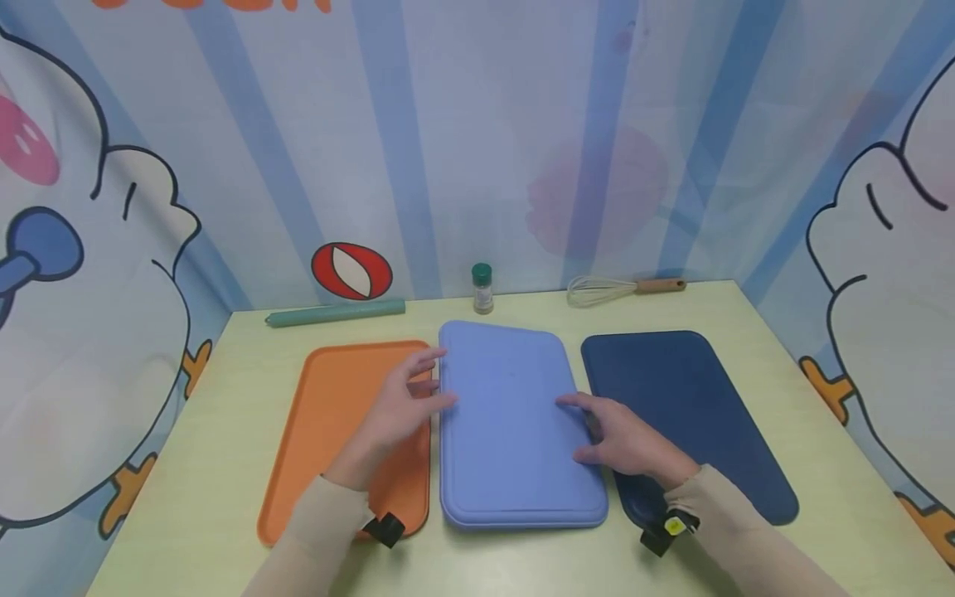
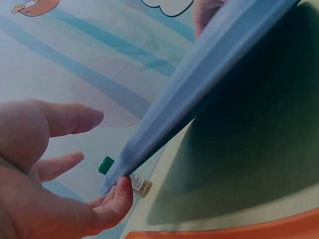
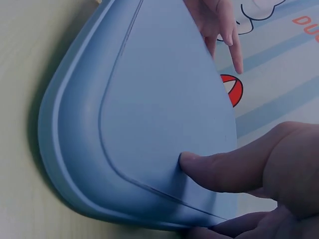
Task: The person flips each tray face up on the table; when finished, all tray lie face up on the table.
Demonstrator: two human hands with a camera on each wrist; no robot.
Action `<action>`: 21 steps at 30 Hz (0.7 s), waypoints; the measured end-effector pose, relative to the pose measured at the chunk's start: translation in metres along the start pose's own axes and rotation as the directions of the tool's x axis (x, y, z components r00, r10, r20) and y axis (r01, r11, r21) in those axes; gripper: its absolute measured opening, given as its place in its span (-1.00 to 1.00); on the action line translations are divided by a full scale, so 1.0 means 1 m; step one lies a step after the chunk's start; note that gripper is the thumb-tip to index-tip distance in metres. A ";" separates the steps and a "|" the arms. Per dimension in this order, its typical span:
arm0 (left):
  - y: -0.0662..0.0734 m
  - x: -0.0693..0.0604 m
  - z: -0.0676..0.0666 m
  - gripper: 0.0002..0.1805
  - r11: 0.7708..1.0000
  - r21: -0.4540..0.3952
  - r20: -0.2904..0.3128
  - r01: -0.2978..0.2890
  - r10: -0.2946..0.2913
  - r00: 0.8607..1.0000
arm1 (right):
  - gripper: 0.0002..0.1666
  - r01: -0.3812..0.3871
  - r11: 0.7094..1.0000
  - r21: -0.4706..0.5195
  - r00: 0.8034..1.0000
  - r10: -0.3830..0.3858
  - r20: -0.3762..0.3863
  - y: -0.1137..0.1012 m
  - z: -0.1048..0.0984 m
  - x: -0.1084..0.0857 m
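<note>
Lilac tray (image 1: 515,427), with the orange tray (image 1: 339,406) at its 9 o'clock, navy tray (image 1: 671,385) at 3: we see the left hand (image 1: 403,400) spread, right hand (image 1: 622,435) pinching the lilac edge; we judge this lifting or lowering, next needing firmer left support.

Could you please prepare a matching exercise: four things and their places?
1. orange rectangular tray
2. clear bottle with green cap
3. wire whisk with brown handle
4. light blue rectangular tray

A. behind the dark blue rectangular tray
B. between left hand and right hand
C. left of the light blue tray
D. upright, behind the light blue tray

Pairs: 1-C; 2-D; 3-A; 4-B
</note>
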State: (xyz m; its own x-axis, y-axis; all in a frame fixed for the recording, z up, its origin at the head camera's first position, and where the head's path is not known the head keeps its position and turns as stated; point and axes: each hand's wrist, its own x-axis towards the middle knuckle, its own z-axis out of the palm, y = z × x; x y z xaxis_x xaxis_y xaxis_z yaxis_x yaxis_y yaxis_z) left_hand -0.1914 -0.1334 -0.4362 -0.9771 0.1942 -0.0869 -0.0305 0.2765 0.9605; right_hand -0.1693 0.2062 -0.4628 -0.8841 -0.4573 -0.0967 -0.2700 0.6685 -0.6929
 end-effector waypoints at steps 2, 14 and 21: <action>0.001 0.001 -0.002 -0.29 1.000 -0.012 0.017 -0.005 0.005 1.000 | -0.12 0.003 1.000 0.018 1.000 -0.004 0.007 0.001 0.000 0.001; 0.002 0.003 -0.006 -0.38 0.997 0.011 0.037 -0.074 0.074 0.997 | -0.04 0.007 0.988 0.156 0.997 -0.019 0.075 0.001 -0.003 0.003; 0.002 0.003 -0.004 -0.39 0.989 0.042 0.032 -0.145 0.144 0.989 | -0.16 0.012 0.990 0.143 0.997 -0.023 0.076 -0.004 -0.005 0.004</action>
State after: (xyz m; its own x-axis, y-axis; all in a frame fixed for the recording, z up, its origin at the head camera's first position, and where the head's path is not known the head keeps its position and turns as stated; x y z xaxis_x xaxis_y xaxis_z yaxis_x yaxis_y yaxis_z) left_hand -0.1952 -0.1362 -0.4335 -0.9642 0.2617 0.0435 0.1201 0.2844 0.9512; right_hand -0.1738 0.2047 -0.4562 -0.8459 -0.5161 -0.1348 -0.2232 0.5720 -0.7893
